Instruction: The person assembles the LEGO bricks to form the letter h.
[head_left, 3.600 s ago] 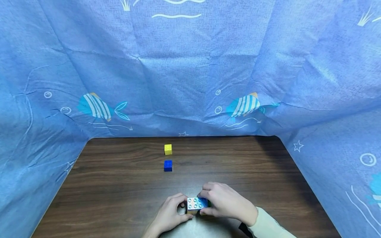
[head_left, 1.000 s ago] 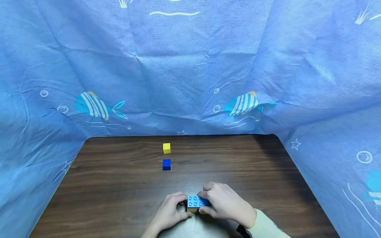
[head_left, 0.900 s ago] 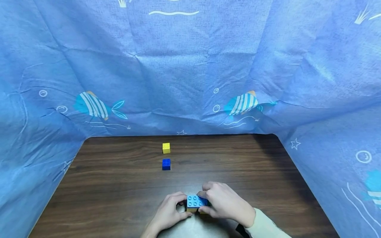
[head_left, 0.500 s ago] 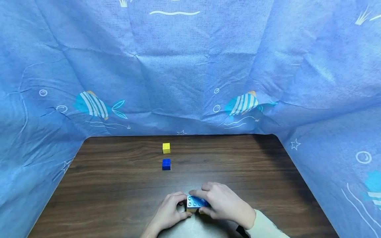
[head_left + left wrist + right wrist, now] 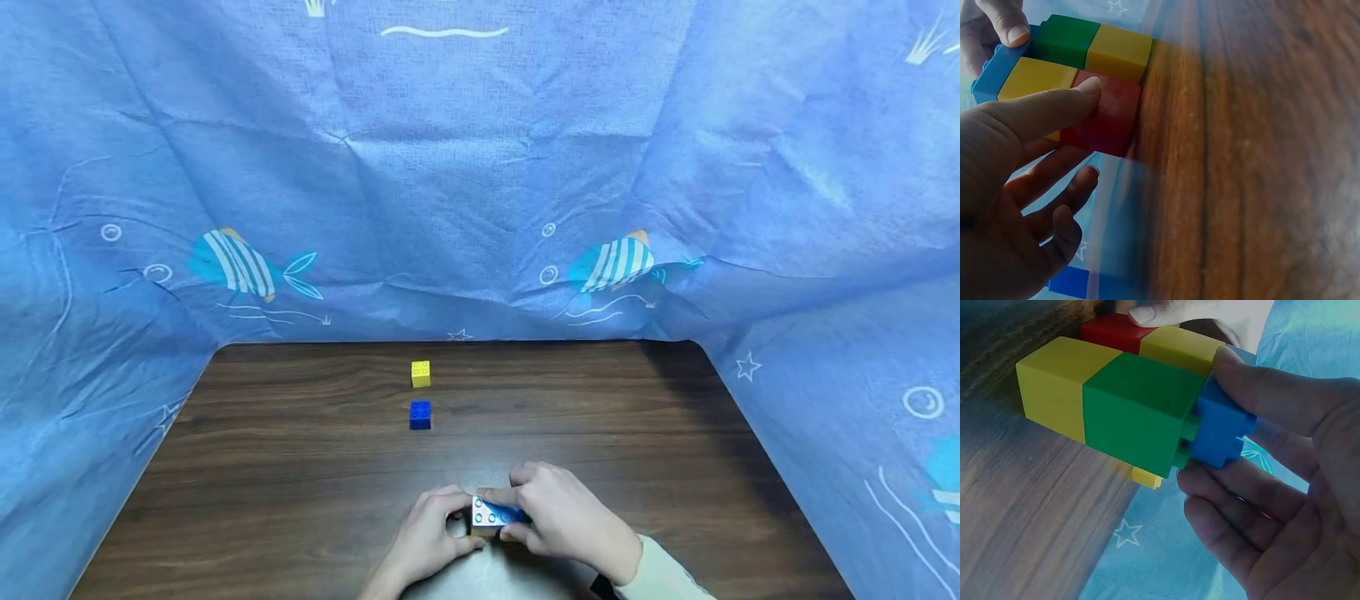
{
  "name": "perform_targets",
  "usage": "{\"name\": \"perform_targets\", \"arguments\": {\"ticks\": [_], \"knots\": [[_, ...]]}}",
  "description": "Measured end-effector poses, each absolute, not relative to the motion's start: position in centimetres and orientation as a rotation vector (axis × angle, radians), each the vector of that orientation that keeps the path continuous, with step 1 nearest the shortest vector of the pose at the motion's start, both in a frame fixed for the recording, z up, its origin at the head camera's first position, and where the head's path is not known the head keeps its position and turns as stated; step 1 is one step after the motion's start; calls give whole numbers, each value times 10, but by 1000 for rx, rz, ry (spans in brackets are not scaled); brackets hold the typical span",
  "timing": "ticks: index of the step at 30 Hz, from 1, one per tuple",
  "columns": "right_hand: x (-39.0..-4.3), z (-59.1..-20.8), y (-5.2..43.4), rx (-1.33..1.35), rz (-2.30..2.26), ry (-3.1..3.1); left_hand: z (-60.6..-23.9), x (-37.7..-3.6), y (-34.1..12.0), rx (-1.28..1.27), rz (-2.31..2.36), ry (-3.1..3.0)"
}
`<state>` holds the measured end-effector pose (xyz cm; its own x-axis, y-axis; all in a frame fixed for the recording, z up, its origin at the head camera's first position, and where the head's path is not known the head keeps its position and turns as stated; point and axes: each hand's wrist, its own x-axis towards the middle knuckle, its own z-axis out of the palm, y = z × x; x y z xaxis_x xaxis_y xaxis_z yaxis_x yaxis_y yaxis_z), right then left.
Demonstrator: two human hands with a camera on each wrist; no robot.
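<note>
At the table's near side, my left hand (image 5: 431,533) grips a stack of a yellow brick (image 5: 1038,78) on a red brick (image 5: 1110,119), thumb across both. Beside it stands a second stack, a green brick (image 5: 1138,406) on a yellow brick (image 5: 1063,384). A long light blue brick (image 5: 486,512) lies over the tops of both stacks. My right hand (image 5: 566,517) holds its right end, thumb on the near side and forefinger along the studs. In the right wrist view, green studs show in a gap between the green brick and the blue one.
Farther back on the dark wooden table (image 5: 300,467) sit a small dark blue brick (image 5: 420,415) and, behind it, a small yellow brick (image 5: 421,373). A blue cloth with fish prints (image 5: 480,208) hangs around the back and sides.
My right forefinger has shifted left over the top of the light blue brick, covering more studs. The left hand keeps its grip, and the two far bricks stay put.
</note>
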<state>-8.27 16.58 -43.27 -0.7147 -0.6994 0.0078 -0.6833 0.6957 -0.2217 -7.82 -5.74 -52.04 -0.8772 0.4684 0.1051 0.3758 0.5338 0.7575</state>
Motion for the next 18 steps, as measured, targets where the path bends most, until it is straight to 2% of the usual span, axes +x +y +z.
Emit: {"name": "perform_targets", "arguments": {"ticks": [11, 18], "knots": [[-82, -437, 167, -1122, -387, 2834, -519, -78, -56, 726, 1225, 2685], [-82, -439, 167, -1197, -350, 2853, -520, -75, -58, 733, 1200, 2709]]}}
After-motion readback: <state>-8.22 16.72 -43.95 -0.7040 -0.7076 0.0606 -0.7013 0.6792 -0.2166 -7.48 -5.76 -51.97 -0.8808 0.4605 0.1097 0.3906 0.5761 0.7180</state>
